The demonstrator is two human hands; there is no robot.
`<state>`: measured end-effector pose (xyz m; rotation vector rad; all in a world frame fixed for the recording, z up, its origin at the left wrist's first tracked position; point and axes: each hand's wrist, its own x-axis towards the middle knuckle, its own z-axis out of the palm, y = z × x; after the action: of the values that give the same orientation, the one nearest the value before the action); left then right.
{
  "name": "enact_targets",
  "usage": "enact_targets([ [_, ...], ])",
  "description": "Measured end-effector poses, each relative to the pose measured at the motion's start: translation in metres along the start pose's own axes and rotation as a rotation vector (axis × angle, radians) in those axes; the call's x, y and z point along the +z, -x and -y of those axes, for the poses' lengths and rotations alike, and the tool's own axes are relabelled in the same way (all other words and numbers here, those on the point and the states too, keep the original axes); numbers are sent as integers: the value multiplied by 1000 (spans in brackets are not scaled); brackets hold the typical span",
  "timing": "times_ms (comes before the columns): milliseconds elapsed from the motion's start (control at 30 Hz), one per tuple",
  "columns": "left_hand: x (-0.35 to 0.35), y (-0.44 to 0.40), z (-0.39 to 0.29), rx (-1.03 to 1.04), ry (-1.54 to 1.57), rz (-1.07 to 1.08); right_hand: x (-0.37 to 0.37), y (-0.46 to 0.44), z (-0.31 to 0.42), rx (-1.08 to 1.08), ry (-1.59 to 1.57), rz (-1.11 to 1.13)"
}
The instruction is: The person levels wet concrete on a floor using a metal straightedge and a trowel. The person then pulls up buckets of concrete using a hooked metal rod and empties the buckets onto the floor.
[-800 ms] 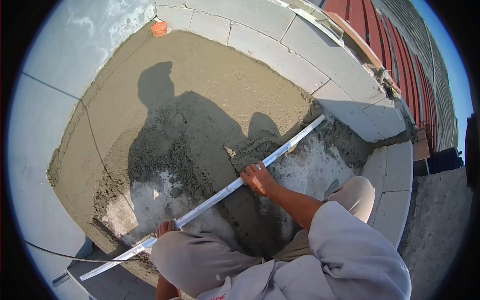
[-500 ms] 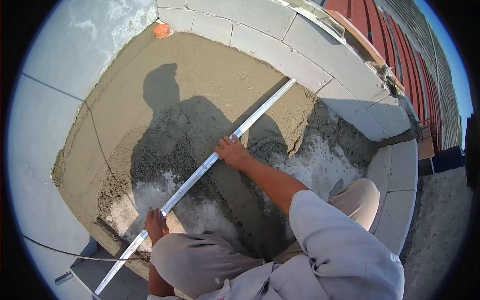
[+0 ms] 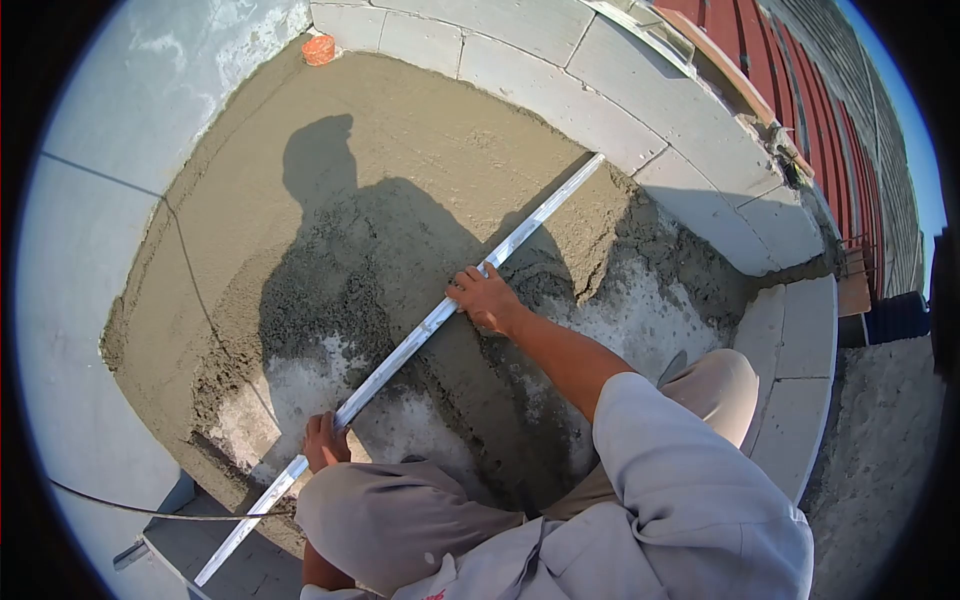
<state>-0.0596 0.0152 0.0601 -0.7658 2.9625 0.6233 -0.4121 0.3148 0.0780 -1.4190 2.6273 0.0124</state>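
A long metal screed bar (image 3: 400,355) runs slantwise from the lower left to the block wall at the upper right. My right hand (image 3: 484,298) grips it near its middle, fingers wrapped over the far edge. Lower down, beside my knee, my left hand (image 3: 326,441) is closed around the same bar. Under and beyond the bar lies wet mortar (image 3: 440,130), smooth at the back and rough around my shadow. Between my legs and the bar, pale bare floor (image 3: 405,435) shows, crossed by a dark strip of mortar (image 3: 480,405).
A light block wall (image 3: 610,100) curves along the back and right; a plastered wall (image 3: 90,260) stands on the left. An orange cup-like piece (image 3: 318,50) sits in the far corner. A dark cable (image 3: 150,508) crosses the lower left. Red roofing (image 3: 800,90) lies beyond the wall.
The screed bar has shifted slightly to the right, with both hands moving along with it and still holding it. The view has tilted a little.
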Motion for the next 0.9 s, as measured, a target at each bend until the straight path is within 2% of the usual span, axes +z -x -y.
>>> enact_targets([
  [300, 19, 20, 3, 82, 104, 34, -8, 30, -3, 41, 26, 101],
  [400, 24, 22, -6, 75, 96, 67, 16, 47, -14, 40, 84, -37],
  [500, 28, 23, -3, 104, 71, 75, 24, 51, -17, 42, 113, -55],
  [900, 36, 21, -24, 251, 108, 182, 15, 111, -30, 154, 14, 44],
])
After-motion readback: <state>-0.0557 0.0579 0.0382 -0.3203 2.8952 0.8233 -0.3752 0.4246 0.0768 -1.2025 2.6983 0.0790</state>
